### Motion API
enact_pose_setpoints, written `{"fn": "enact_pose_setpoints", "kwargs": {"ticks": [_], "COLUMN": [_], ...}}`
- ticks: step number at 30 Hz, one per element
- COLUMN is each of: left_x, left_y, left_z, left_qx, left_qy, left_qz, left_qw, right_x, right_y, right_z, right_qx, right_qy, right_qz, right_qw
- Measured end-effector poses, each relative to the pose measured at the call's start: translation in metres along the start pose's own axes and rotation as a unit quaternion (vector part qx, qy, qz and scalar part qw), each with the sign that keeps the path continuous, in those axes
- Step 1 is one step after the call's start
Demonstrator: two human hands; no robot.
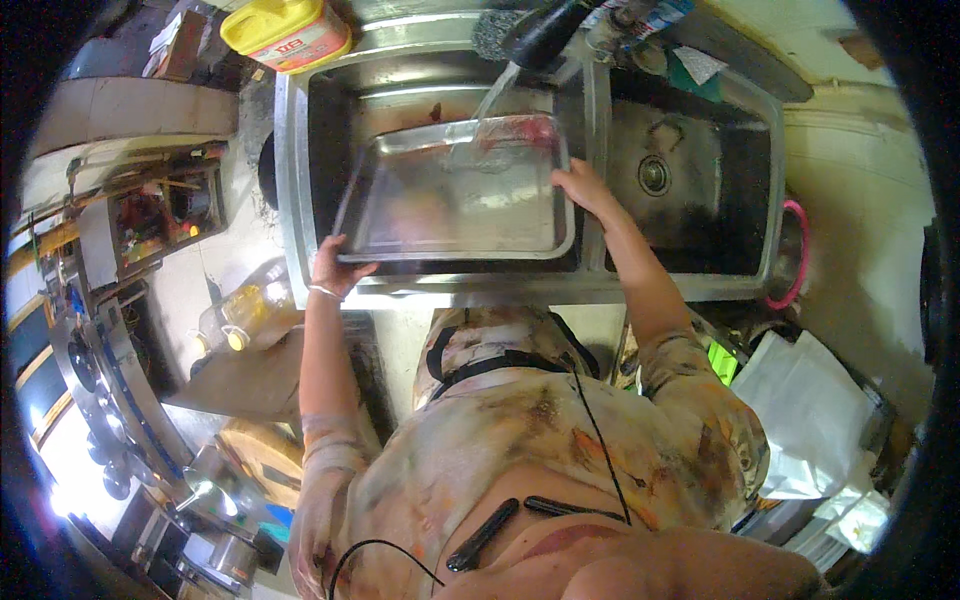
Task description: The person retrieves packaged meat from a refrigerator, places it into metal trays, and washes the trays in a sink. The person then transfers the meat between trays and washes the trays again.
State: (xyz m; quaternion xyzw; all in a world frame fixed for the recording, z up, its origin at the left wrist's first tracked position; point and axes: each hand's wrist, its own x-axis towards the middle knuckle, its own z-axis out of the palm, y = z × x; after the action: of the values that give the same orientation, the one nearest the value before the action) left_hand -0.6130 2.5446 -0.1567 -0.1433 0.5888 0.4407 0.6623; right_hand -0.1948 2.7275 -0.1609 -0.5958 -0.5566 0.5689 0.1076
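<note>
A rectangular metal tray [495,202] is held tilted over the left basin [330,127] of a stainless-steel double sink. My left hand [339,266] grips its near left corner, with the thumb over the rim. On the opposite side my right hand [583,186] holds the right rim. Water [496,94] streams from a dark faucet [547,34] into the far part of the tray. A reddish patch shows at the tray's far right corner; whether it is residue or a reflection I cannot tell.
The right basin [675,172] has a round drain [654,175]. A yellow plastic container [285,34] stands at the back left, and a wire scouring pad [491,34] lies by the faucet. Large plastic bottles [255,307] are on the floor at left. A pink-rimmed basin [796,255] sits right of the sink.
</note>
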Motion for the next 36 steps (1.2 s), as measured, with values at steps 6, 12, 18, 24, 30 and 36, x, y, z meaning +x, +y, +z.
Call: {"fn": "enact_pose_setpoints", "kwargs": {"ticks": [6, 12, 18, 24, 30, 36], "left_x": [0.066, 0.074, 0.082, 0.052, 0.058, 0.038], "left_y": [-0.032, -0.042, -0.027, -0.024, -0.027, -0.036], "left_z": [-0.001, 0.055, 0.019, -0.007, -0.003, 0.013], "left_qx": [0.202, 0.242, 0.247, 0.265, 0.34, 0.394], "left_qy": [-0.035, -0.005, -0.071, 0.043, 0.093, 0.196], "left_qz": [-0.083, -0.138, -0.027, 0.096, 0.205, 0.238], "left_qw": [0.975, 0.96, 0.966, 0.959, 0.913, 0.866], "right_x": [-0.029, -0.041, 0.001, 0.114, 0.2, 0.136], "right_y": [-0.052, -0.064, -0.039, -0.124, -0.111, -0.099], "right_z": [-0.035, -0.054, -0.054, -0.008, 0.027, 0.078], "right_qx": [-0.169, -0.125, -0.247, -0.338, -0.451, 0.205], "right_qy": [0.041, 0.046, 0.131, 0.124, 0.205, 0.075], "right_qz": [0.016, -0.043, -0.09, -0.362, -0.267, -0.202], "right_qw": [0.985, 0.99, 0.956, 0.86, 0.827, 0.955]}}
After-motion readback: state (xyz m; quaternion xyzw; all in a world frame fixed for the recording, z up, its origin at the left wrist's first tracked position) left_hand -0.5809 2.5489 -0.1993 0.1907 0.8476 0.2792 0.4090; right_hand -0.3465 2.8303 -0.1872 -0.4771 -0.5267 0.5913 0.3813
